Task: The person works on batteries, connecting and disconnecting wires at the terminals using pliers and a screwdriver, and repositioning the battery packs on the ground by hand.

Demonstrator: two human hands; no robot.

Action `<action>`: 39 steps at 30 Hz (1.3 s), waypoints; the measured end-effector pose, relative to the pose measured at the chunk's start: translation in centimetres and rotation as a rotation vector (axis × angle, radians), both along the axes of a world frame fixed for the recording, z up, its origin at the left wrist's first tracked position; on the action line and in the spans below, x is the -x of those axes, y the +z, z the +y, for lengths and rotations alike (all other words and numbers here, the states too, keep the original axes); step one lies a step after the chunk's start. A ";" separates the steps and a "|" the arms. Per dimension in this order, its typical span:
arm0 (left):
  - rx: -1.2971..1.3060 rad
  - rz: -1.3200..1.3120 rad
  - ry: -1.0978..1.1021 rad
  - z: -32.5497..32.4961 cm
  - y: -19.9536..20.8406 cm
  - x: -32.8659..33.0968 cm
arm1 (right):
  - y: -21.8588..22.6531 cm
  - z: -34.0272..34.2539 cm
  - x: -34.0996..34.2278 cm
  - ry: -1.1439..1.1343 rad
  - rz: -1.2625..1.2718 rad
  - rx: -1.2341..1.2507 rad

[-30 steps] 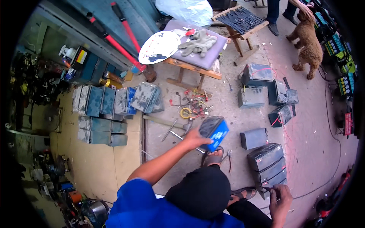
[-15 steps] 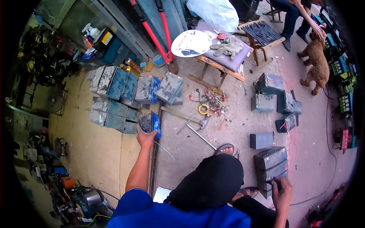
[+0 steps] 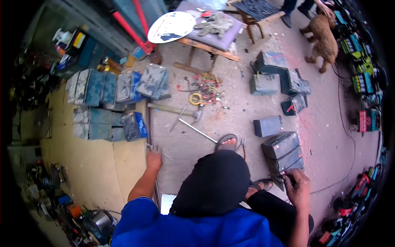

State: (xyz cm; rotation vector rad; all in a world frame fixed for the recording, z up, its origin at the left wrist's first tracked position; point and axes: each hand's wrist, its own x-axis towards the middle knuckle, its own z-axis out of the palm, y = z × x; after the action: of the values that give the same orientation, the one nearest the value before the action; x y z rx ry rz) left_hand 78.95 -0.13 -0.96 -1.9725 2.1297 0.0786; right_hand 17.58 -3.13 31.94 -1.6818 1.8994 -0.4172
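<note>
A dusty dark battery with a blue side stands at the near end of the battery rows on the left. Just nearer to me, my left hand is apart from it, fingers stretched out, over the metal floor strip and beside a thin pale rod or wire. On the right, my right hand is closed around a small dark, thin tool whose kind I cannot make out. It is held above the near end of a group of large grey batteries.
Battery rows fill the left. A hammer, a metal rod and a pile of cable scraps lie mid-floor. More batteries stand right. Behind are a stool, red-handled cutters and a brown dog beside a person.
My left hand has let go of the blue-sided battery, leaving it beside the row, and has drawn back toward me. The view has shifted; my right hand stays by the grey batteries.
</note>
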 end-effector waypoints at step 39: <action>-0.522 0.293 -0.567 -24.2 3.6 50.1 | 0.5 1.0 4.5 -0.045 0.064 0.018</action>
State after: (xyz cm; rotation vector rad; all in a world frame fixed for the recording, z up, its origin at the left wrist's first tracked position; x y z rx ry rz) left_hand 28.80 -24.30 2.68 -1.0808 2.4347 0.7691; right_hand 13.13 -2.09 32.48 -1.6853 1.9883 -0.4042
